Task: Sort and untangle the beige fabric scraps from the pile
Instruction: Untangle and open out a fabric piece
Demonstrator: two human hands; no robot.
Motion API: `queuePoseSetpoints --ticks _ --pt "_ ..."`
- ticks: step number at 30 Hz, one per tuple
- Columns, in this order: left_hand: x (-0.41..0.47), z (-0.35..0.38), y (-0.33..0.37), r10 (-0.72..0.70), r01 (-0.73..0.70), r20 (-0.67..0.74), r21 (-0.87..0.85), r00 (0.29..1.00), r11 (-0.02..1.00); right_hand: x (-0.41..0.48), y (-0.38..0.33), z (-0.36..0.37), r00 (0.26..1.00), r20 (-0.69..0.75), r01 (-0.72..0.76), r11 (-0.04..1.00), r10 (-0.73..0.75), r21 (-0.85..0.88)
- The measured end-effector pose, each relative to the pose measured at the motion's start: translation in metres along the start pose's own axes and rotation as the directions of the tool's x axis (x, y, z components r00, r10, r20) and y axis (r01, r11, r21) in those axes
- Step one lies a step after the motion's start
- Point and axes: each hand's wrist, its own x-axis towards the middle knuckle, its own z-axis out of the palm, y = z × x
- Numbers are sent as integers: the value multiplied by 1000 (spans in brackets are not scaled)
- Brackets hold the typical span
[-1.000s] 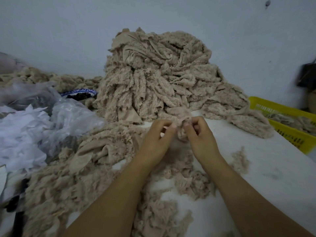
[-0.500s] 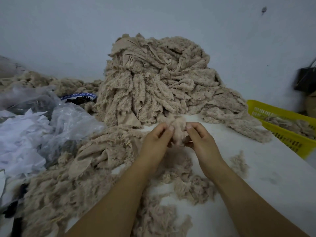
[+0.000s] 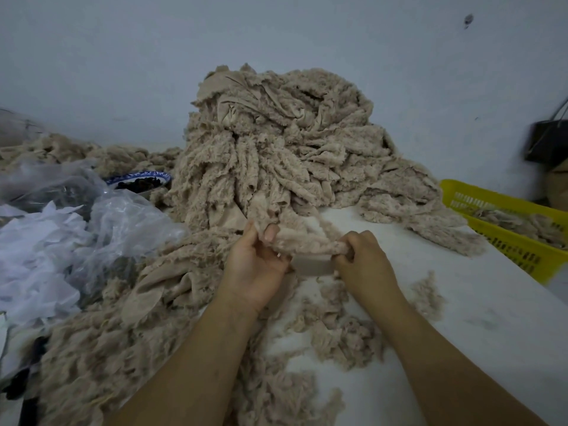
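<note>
A tall pile of beige lace fabric scraps (image 3: 276, 142) rises at the back of the white table (image 3: 479, 318). Between my two hands stretches one beige scrap (image 3: 307, 244), a fuzzy lace strip with a smooth band along its lower edge. My left hand (image 3: 255, 269) pinches its left end with thumb and fingers, palm turned up. My right hand (image 3: 365, 265) grips the right end in curled fingers. The scrap's upper part still runs back into the pile. Loose beige scraps (image 3: 338, 330) lie on the table under and in front of my hands.
A low heap of beige fabric (image 3: 123, 333) spreads to the left. Clear plastic bags (image 3: 101, 219) with white scraps (image 3: 33, 256) lie far left, a blue-rimmed bowl (image 3: 138, 181) behind them. A yellow basket (image 3: 504, 229) with scraps stands at the right; a dark bag (image 3: 547, 142) hangs behind it.
My hands have moved apart and stretched the bunched scrap out sideways. The left hand has turned palm up. The smooth band of the strip now shows.
</note>
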Motion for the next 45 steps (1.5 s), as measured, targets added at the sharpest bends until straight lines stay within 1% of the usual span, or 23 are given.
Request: queuePoseSetpoints --ticks 1,3,6,7,9,10,11,13,15,17,20,22,25,28,31,33,34,36,38,39,41,43,45 --pt "-1 1 1 -26 26 25 -27 999 999 0 0 -1 999 -32 -13 1000 14 27" --pt "-4 4 3 -74 74 39 15 996 997 0 2 -2 996 -79 -34 992 44 120" --pt "-5 8 -5 -127 138 -56 298 990 945 -1 1 -4 989 -100 -72 942 110 327" --pt "-5 9 -10 -88 131 -112 462 990 877 -2 -2 -5 990 -99 -53 929 95 367" --pt "-5 8 -18 42 60 -107 794 993 605 -5 -9 -5 992 -123 51 930 -6 363" --pt "-6 9 -22 66 14 -50 883 997 470 -4 -11 -4 988 -141 110 934 -65 340" --pt "-6 9 -24 50 -15 -4 923 999 383 -4 -12 -3 983 -149 153 936 -110 318" --pt "-8 9 -28 8 -42 42 945 999 324 -4 -11 -4 983 -124 168 938 -136 303" --pt "-10 9 -29 -1 -80 87 918 996 388 -3 -7 -4 989 -79 142 947 -124 289" --pt "-11 11 -25 8 -65 74 809 997 585 -4 -3 -2 995 -17 97 959 -96 265" --pt "-11 15 -17 -40 19 30 519 999 855 -2 0 4 995 100 -14 964 -14 266" --pt "-10 14 -9 -81 59 55 317 995 946 1 5 4 995 95 -55 959 29 279" --pt "-8 11 2 -89 78 82 130 993 988 4 14 -3 988 36 -151 942 147 300" --pt "-5 6 4 -32 31 12 68 999 997 6 18 -8 975 26 -217 918 221 331" --pt "1 -3 7 -8 9 -45 20 999 1000 2 7 -7 996 14 -89 936 90 341" --pt "1 -7 6 -61 66 -50 101 997 993 1 5 -3 1000 -18 -11 965 16 263" --pt "2 -8 8 -68 75 -58 137 996 988 2 6 -3 999 -37 -15 974 24 228" --pt "5 -12 14 -29 48 -140 132 990 990 8 15 -7 980 -102 -143 967 168 211" --pt "8 -19 27 32 -35 -188 -12 982 999 14 24 -17 914 -174 -306 906 365 292" --pt "8 -21 31 61 -75 -192 -64 979 995 14 25 -20 892 -191 -338 885 410 321" --pt "9 -22 28 45 -66 -208 -96 977 993 10 15 -19 935 -125 -284 912 332 297" --pt "6 -16 14 -34 23 -197 -59 980 998 -1 -3 -11 987 97 -154 943 131 296" --pt "4 -6 5 -78 71 -137 -58 987 996 -15 -19 -6 961 276 -73 937 -26 342"
